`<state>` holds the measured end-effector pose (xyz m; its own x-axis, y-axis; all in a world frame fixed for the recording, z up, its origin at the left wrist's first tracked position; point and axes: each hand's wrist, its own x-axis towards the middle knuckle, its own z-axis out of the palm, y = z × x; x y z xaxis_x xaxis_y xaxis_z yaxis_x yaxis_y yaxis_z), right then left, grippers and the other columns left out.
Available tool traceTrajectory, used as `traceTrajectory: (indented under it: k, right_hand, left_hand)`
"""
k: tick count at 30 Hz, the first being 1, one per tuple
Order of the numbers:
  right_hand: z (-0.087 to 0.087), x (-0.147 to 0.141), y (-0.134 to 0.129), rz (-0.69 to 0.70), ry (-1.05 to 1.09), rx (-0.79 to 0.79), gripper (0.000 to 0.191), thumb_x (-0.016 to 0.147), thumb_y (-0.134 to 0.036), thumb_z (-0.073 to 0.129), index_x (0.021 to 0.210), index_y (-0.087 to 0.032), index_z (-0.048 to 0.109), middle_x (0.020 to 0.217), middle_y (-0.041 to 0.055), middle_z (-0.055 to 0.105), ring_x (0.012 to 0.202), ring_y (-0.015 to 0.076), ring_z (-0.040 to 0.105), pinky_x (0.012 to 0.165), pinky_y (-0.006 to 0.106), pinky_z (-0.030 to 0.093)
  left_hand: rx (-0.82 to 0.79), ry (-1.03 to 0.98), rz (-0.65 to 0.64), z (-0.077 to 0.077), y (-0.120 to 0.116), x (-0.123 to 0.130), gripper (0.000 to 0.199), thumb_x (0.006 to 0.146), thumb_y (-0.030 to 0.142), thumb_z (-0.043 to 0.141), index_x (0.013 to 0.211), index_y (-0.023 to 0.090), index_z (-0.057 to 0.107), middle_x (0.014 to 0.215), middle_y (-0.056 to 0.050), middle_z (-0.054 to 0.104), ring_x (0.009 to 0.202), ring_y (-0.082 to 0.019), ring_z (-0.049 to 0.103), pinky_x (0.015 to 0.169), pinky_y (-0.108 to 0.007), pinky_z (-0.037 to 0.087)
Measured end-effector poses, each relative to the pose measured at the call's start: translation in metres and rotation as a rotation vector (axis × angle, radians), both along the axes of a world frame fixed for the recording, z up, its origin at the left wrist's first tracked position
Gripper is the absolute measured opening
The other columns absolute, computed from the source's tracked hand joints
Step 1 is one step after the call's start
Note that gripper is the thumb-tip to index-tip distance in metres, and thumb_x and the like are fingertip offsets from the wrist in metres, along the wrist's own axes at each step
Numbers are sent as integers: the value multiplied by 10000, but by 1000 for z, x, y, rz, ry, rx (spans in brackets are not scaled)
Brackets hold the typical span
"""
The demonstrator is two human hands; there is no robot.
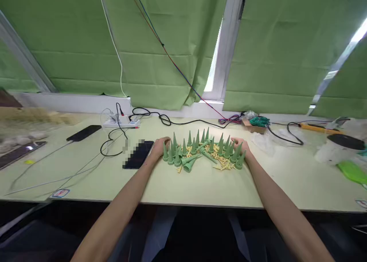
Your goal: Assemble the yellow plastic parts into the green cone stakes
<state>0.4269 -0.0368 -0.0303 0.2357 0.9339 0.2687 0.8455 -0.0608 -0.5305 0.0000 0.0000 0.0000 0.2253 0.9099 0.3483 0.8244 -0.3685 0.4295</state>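
On the table before me stands a cluster of green cones (228, 151), most of them upright on round bases. Several more lie on their sides in the middle, among them a tipped cone (188, 165) with its hollow end towards me. Small pale-yellow pointed pieces (222, 162) are strewn between them. My left hand (159, 146) is cupped, open, against the left side of the cluster, fingertips partly hidden behind the cones. At the right side my right hand (241, 144) curves round the outer cones, also open, with its fingers partly covered.
A dark phone (139, 155) lies beside my left forearm, partly pixelated. Another phone (84, 133) is farther left, near a white power strip (122, 121) and black cables. At the back right are a small cardboard box (253, 126), clear plastic and a black-lidded container (341, 149).
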Motion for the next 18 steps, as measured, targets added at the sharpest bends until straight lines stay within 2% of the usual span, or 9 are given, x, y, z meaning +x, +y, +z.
traceTrajectory:
  k: [10,18]
  right_hand:
    - [1,1,-3,3,24,20,401,753,-225,520,1088,-156,728,1062,77,734,969,265,680,822,310,519]
    - [2,-1,-5,3,34,31,386,747,-226,517,1059,-153,732,1053,82,735,974,265,676,841,313,507]
  left_hand:
    - [7,-16,-5,4,-4,0,412,804,320,439,1035,113,711,817,-95,730,740,-225,653,787,-299,476]
    - [4,-34,-13,3,-4,0,412,784,314,448,1041,118,704,802,-85,725,728,-218,644,759,-286,474]
